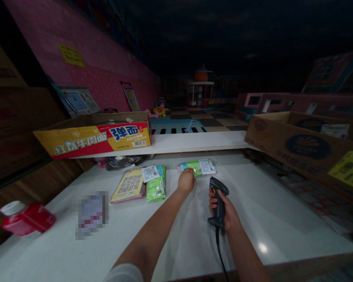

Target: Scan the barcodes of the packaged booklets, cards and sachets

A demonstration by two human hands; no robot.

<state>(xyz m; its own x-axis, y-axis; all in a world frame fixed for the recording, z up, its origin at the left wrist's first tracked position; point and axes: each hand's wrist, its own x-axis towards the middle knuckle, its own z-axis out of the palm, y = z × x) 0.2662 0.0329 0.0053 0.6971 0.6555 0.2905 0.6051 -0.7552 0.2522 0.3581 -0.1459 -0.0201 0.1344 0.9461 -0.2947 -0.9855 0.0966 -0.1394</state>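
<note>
My right hand (229,211) is wrapped round the handle of a dark barcode scanner (219,203), whose cable runs down off the front edge. Reaching forward, my left hand (186,181) lies at a group of small flat packets (195,167), green, blue and white. Its fingertips are partly hidden, so I cannot tell whether they pinch a packet. To the left of that hand is another pile of packets, with a green packet (155,188) and a white sachet (150,173) on top. Beside this pile lies a yellow booklet (129,186) with printed squares.
A red bottle (29,220) with a white cap lies at the left. Across the back runs a raised white shelf (194,141), with a red and yellow carton (106,137) on its left. A brown cardboard box (306,145) stands at the right. A blurred-out patch (91,214) covers something on the counter.
</note>
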